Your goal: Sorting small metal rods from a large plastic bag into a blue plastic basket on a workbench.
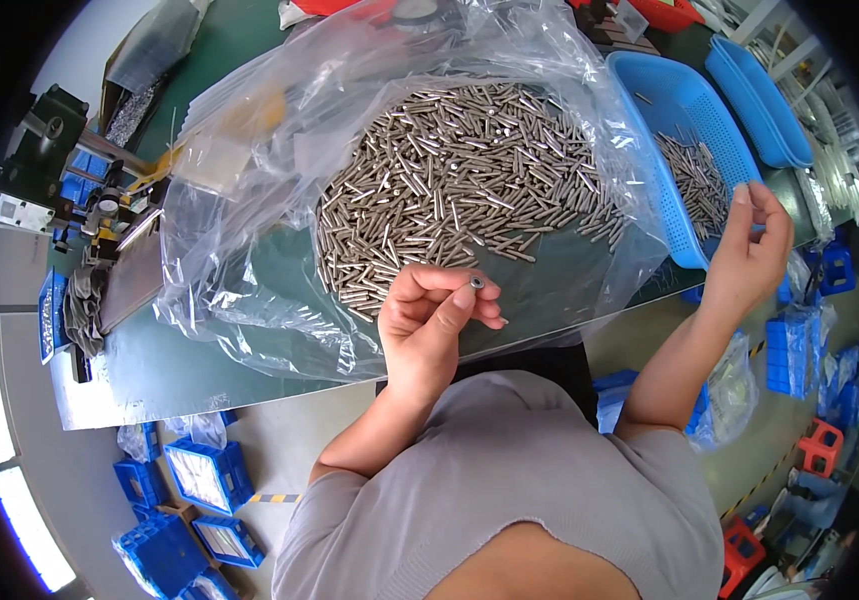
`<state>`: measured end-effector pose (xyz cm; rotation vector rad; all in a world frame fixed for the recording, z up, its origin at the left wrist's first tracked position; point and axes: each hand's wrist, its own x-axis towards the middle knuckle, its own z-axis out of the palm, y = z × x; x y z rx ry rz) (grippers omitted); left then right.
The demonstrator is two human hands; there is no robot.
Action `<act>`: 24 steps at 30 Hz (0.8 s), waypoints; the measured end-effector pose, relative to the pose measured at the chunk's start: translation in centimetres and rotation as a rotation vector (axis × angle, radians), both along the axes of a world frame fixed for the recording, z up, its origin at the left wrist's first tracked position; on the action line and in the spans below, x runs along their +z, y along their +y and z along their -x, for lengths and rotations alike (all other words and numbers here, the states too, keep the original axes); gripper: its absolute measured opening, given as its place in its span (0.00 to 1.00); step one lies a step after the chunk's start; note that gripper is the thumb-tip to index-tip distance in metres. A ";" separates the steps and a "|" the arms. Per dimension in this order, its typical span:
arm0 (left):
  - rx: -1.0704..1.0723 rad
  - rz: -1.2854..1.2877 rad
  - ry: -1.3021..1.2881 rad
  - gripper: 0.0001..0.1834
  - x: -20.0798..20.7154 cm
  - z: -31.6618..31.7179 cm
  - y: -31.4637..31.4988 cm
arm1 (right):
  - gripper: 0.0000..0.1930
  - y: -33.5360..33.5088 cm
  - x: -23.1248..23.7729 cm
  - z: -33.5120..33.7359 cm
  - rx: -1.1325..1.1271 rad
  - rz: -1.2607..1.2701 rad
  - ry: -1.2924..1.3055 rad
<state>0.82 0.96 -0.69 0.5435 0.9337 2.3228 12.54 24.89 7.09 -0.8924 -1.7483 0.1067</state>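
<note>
My left hand (429, 325) is closed over the near edge of a pile of metal pins (469, 160). Between its thumb and fingers it pinches one metal pin (476, 284), seen end-on with a small dark centre; the rest of the pin is hidden by the fingers. The pile of slim, silvery pins with tapered ends lies on a spread clear plastic bag (259, 260). Off to the right, my right hand (754, 240) is at the near right rim of a blue perforated basket (646, 85). Its fingers are loosely bent, with nothing visible in them. More pins (694, 180) lie inside that basket.
Beneath the bag is a green-topped table (174, 355). A second blue basket (749, 95) stands beyond the first. Dark bench machinery (54, 140) is at the left. Blue crates (204, 475) stand on the floor at lower left, red stools (819, 447) at right.
</note>
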 end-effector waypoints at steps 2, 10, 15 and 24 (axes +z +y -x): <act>0.021 -0.008 -0.002 0.04 -0.1 0.0 0.1 | 0.06 -1.4 -0.5 0.6 0.143 -0.028 0.023; 0.044 0.000 0.021 0.04 0.0 0.0 0.0 | 0.10 -5.8 -4.3 3.2 0.903 0.147 -0.553; 0.044 0.065 0.042 0.04 0.1 -0.2 0.1 | 0.09 -6.2 -5.2 3.6 0.896 0.153 -0.552; 0.046 0.163 0.135 0.03 0.2 -0.5 0.4 | 0.05 -6.5 -4.6 3.2 1.046 0.282 -0.271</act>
